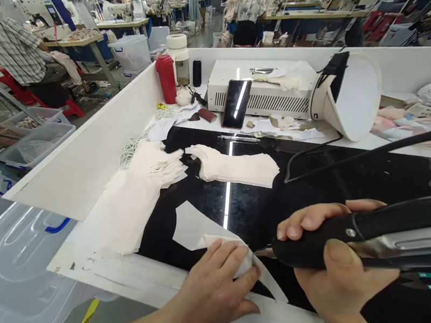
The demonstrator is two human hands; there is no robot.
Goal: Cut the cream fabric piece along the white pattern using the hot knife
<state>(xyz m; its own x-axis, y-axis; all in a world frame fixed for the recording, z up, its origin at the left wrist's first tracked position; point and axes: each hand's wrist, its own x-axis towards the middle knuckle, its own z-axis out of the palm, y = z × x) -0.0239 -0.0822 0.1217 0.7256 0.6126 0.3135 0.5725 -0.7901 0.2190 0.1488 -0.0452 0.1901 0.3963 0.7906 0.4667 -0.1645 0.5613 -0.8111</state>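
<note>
Gripping a black tool (308, 242) in my right hand (334, 276), I rest on white material (193, 226) directly beneath my unclenched left hand (220, 281).

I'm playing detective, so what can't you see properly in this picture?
- Head view: part of the pale piece is hidden under the left hand.
- Head view: the back end of the black tool in the right hand is cut off by the right edge.
- Head view: distant sewing machines are too small and blurred for details.
</note>
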